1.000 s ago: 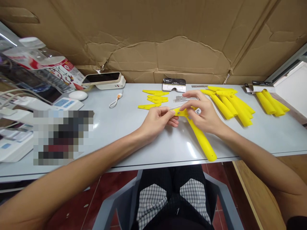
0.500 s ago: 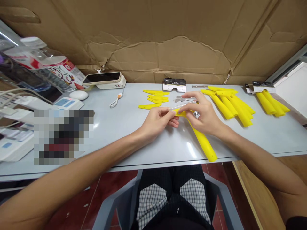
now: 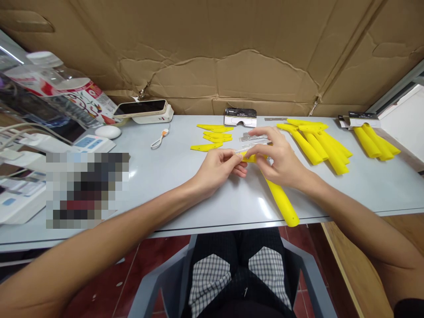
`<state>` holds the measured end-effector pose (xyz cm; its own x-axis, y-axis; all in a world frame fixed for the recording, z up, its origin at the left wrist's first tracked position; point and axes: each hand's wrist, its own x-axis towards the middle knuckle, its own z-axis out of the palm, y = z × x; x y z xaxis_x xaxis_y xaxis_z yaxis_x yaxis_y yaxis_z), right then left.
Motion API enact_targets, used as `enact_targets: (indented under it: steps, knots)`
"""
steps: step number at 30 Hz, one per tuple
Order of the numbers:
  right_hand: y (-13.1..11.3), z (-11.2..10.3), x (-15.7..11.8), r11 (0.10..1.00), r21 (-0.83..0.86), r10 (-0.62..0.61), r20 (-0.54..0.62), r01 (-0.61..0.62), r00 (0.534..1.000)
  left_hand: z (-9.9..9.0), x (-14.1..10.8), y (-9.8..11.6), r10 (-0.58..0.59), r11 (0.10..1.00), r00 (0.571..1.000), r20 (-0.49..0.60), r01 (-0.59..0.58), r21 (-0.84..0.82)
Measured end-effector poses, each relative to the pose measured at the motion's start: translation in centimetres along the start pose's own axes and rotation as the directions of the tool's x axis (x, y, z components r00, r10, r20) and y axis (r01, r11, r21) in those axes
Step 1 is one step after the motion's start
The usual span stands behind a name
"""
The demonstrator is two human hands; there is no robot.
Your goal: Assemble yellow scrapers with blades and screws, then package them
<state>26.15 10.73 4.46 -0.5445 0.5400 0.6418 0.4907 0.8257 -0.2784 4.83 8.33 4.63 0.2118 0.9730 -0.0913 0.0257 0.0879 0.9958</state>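
A yellow plastic handle (image 3: 281, 201) slants across the front of the table, its narrow end raised between my hands. My left hand (image 3: 221, 167) pinches that narrow end between thumb and fingers, with a thin metal blade (image 3: 243, 149) along it. My right hand (image 3: 276, 154) is bent over the same end, its index fingertip pressed on the yellow plastic and its thumb beside the handle. Whether a small screw lies under that fingertip is hidden. Small metal pieces (image 3: 270, 157) show partly behind my right fingers. More metal blades (image 3: 253, 139) lie just beyond.
Several slim yellow pieces (image 3: 217, 137) lie left of the blades. Yellow handles (image 3: 313, 143) are piled to the right, and others (image 3: 374, 143) lie farther right by a small box (image 3: 362, 119). Another box (image 3: 240, 118), a phone (image 3: 142, 107), a cable (image 3: 160, 139) and a bottle (image 3: 69, 88) stand behind.
The handle's wide end has dipped slightly toward the table's front edge. My right index finger has moved a little left and down onto the narrow end, covering the small metal spot seen there before.
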Motion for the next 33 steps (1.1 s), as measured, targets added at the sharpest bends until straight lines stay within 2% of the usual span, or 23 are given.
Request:
enact_targets:
  steps: [5,13,21,33]
  knots:
    - [-0.28,-0.16,0.04,1.000,0.004,0.013,0.037,-0.013,0.999,0.11,0.07,-0.25,-0.008,1.000,1.000,0.008,0.008,-0.014]
    - [-0.08,-0.03,-0.02,1.000,0.006,0.024,0.033,-0.024,0.999,-0.03,0.21,-0.29,-0.026,1.000,1.000,0.006,0.026,-0.015]
    - [-0.03,-0.02,-0.03,1.000,0.024,-0.016,0.033,0.015,0.999,-0.04,0.10,-0.24,-0.017,1.000,1.000,0.017,0.017,0.011]
    - [-0.19,-0.07,-0.10,0.999,0.002,0.040,0.066,-0.040,0.997,-0.08,0.08,-0.46,-0.005,1.000,1.000,0.007,0.005,0.018]
